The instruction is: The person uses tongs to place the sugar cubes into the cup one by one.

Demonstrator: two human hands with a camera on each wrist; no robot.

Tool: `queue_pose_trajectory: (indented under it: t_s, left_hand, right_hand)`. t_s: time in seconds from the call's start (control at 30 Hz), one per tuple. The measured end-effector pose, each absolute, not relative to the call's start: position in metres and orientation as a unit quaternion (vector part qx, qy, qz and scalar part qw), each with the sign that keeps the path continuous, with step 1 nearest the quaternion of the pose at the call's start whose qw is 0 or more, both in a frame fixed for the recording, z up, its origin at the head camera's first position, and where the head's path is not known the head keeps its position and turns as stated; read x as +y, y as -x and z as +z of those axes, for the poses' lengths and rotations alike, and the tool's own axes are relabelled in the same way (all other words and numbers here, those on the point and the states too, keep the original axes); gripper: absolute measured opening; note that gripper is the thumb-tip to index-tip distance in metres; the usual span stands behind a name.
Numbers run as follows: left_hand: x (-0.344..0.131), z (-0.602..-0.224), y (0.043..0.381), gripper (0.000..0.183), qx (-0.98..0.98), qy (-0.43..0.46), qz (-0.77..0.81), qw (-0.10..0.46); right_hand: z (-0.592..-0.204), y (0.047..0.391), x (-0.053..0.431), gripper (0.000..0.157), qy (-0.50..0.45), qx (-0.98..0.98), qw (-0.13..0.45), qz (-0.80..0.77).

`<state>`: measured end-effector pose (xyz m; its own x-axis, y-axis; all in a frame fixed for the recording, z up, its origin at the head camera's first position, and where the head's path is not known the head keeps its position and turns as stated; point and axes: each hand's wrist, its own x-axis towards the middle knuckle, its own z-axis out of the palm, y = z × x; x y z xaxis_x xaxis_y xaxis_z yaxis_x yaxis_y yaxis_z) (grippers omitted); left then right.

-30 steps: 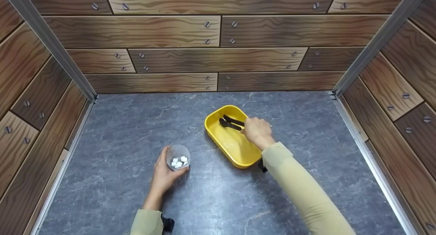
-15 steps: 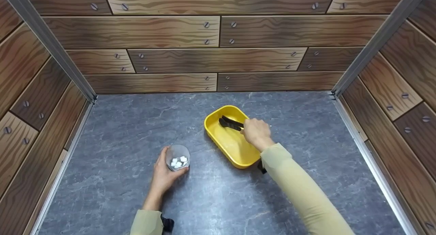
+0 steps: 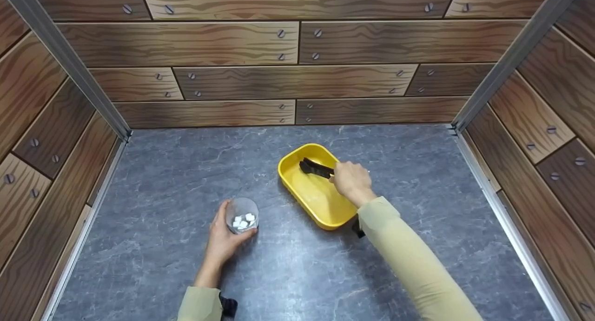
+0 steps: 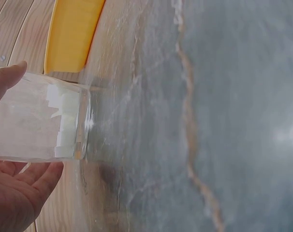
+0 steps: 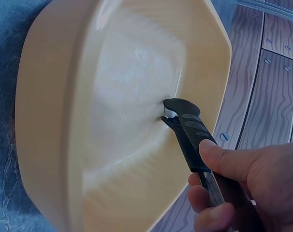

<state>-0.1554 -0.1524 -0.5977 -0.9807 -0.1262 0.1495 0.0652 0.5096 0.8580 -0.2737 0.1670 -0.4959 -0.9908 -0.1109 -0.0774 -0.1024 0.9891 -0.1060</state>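
Note:
My left hand (image 3: 222,239) holds a clear glass (image 3: 241,206) around its side, with the thumb on the near side and fingers on the far side. Several white cubes (image 3: 243,221) lie at the bottom of the glass. To the right stands a yellow plastic tub (image 3: 320,200). Over its right rim, my right hand (image 3: 352,179) grips black tongs (image 3: 317,168), thumb on top and fingers curled below. The tips of the tongs reach down into the tub and are squeezed around a small white piece (image 5: 169,112), which the right wrist view shows; the head view hides it.
Both the glass and the tub are on a grey marbled surface (image 3: 176,181). Wood-patterned walls (image 3: 241,81) enclose it at the back and both sides, with metal strips along the corners.
The two arms of the tongs have come together from a spread position inside the tub. My left hand and the glass have stayed in place.

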Motion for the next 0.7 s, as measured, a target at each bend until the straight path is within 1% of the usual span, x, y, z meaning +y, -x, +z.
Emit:
queue_pose_trajectory:
  t_s: [0.3, 0.7]
  left_hand:
    - [-0.153, -0.600, 0.155, 0.099, -0.860, -0.013, -0.499, 0.110]
    - [-0.152, -0.598, 0.155, 0.100, -0.864, -0.015, -0.493, 0.102]
  right_hand:
    - [-0.493, 0.269, 0.172, 0.032, 0.049, 0.996, 0.045, -0.065]
    - [-0.483, 0.258, 0.183, 0.029, 0.045, 0.992, 0.048, -0.103]
